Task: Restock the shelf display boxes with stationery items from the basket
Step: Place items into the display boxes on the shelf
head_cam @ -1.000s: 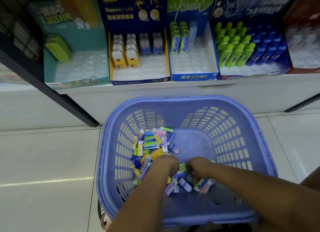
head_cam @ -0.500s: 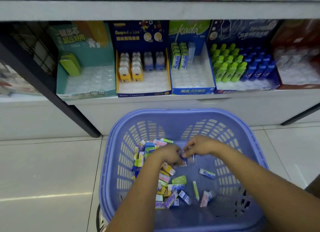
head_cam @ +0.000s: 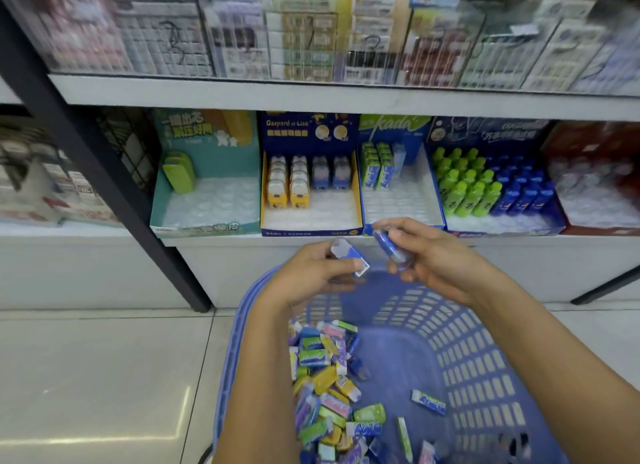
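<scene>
Head view: the left hand [head_cam: 308, 273] grips a blue-and-white packet [head_cam: 348, 254] and the right hand [head_cam: 436, 262] pinches a blue packet [head_cam: 388, 247]. Both are held above the basket [head_cam: 467, 359], just before the display boxes [head_cam: 310, 226] on the shelf [head_cam: 519, 243]. A heap of loose packets [head_cam: 325, 387] lies in the basket's left side. A black post [head_cam: 104, 172] slants at the left.

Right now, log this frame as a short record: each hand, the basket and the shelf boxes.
left hand: pinches a blue and white packet above the basket
right hand: holds a blue item, close beside the packet
basket: purple, below the shelf edge; loose packets piled on its left side
teal box: green items at back left, other slots bare
blue box: green packets at the back, front slots bare
stage: both hands loaded, nothing placed yet
</scene>
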Tool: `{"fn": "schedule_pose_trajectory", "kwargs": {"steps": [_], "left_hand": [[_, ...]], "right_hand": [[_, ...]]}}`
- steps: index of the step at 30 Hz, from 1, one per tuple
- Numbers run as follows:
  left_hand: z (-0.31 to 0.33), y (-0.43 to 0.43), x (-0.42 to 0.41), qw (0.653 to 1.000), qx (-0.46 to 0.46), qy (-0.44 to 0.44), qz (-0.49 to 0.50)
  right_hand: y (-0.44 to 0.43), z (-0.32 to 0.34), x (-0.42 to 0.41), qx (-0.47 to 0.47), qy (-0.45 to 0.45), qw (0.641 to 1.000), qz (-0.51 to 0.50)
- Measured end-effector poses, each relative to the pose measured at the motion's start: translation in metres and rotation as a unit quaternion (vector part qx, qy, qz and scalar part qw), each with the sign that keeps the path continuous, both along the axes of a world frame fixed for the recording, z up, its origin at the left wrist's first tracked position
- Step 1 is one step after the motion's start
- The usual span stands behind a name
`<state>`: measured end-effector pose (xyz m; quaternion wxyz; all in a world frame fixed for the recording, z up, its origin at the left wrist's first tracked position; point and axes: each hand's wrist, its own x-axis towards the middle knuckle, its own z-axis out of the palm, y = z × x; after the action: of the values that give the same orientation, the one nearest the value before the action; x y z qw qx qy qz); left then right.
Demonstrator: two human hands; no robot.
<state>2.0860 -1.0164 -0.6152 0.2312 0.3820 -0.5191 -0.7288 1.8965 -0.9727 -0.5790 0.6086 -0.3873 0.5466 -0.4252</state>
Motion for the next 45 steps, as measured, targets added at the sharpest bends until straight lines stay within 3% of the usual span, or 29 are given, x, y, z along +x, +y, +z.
{"fn": "schedule_pose_trajectory", "kwargs": {"steps": [4, 7, 10, 12, 16, 20, 24, 28, 31, 32, 35, 36, 39, 42, 45], "left_hand": [[0.013, -0.006, 0.008, 0.991, -0.011, 0.040, 0.124], [0.016, -0.007, 0.011, 0.979, -0.016, 0.045, 0.197], [0.016, -0.008, 0.012, 0.971, -0.024, 0.042, 0.236], [0.016, -0.009, 0.013, 0.969, -0.032, 0.034, 0.242], [0.016, -0.012, 0.013, 0.969, -0.015, 0.058, 0.241], [0.015, -0.015, 0.011, 0.969, 0.010, 0.082, 0.235], [0.009, -0.013, 0.009, 0.977, -0.028, 0.086, 0.191], [0.007, -0.012, 0.006, 0.969, -0.098, 0.042, 0.221], [0.005, -0.013, 0.003, 0.946, -0.171, -0.059, 0.271], [0.005, -0.013, 0.002, 0.932, -0.201, -0.092, 0.287], [0.004, -0.012, 0.000, 0.891, -0.275, -0.156, 0.326], [0.004, -0.012, -0.001, 0.882, -0.291, -0.169, 0.331], [0.004, -0.013, -0.006, 0.864, -0.327, -0.188, 0.332], [0.007, -0.011, -0.012, 0.877, -0.334, -0.170, 0.301], [0.004, -0.010, -0.017, 0.863, -0.381, -0.269, 0.193]], "right_hand": [[-0.039, 0.022, 0.015, -0.152, 0.271, 0.946, -0.091], [-0.077, 0.032, 0.028, -0.241, 0.404, 0.881, -0.056], [-0.111, 0.028, 0.042, -0.255, 0.513, 0.820, 0.003], [-0.127, 0.021, 0.047, -0.224, 0.551, 0.803, 0.025], [-0.141, 0.014, 0.048, -0.204, 0.558, 0.804, 0.038], [-0.144, 0.016, 0.052, -0.221, 0.591, 0.773, 0.066], [-0.139, 0.007, 0.054, -0.247, 0.589, 0.768, 0.054], [-0.140, 0.010, 0.052, -0.235, 0.589, 0.771, 0.061], [-0.141, 0.022, 0.054, -0.205, 0.616, 0.755, 0.092], [-0.137, 0.027, 0.054, -0.194, 0.600, 0.771, 0.086], [-0.108, 0.041, 0.053, -0.157, 0.396, 0.900, 0.086], [-0.096, 0.044, 0.053, -0.154, 0.358, 0.914, 0.113], [-0.073, 0.045, 0.052, -0.184, 0.382, 0.894, 0.144], [-0.076, 0.044, 0.045, -0.236, 0.440, 0.864, 0.059], [-0.088, 0.040, 0.034, -0.260, 0.500, 0.826, -0.004]]}}
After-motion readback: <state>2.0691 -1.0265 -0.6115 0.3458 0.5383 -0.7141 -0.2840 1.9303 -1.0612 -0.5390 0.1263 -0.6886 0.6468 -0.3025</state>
